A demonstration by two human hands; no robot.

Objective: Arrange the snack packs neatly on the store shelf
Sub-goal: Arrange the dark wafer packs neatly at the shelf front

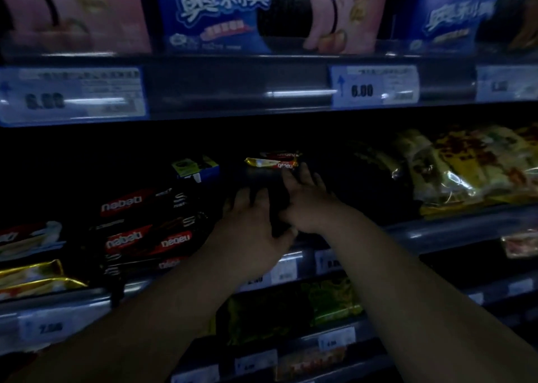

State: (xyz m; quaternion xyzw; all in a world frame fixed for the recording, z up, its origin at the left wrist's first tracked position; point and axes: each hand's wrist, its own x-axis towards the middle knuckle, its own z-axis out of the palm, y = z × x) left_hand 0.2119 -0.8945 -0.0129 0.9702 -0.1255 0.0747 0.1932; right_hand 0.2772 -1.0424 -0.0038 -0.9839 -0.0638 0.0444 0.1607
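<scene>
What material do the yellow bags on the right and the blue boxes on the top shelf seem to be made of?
Yellow bags: probably thin glossy plastic film; it wrinkles and shows bright, sharp glints. Blue boxes: likely printed cardboard with a smooth finish; the faces are flat and the edges straight. The blur leaves this open.

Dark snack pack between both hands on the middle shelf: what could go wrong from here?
The dark pack sits in deep shadow, so its alignment is hard to judge. The left hand is close to the loosely stacked nabati packs and could knock them. The gold-ended pack behind might get pushed back.
</scene>
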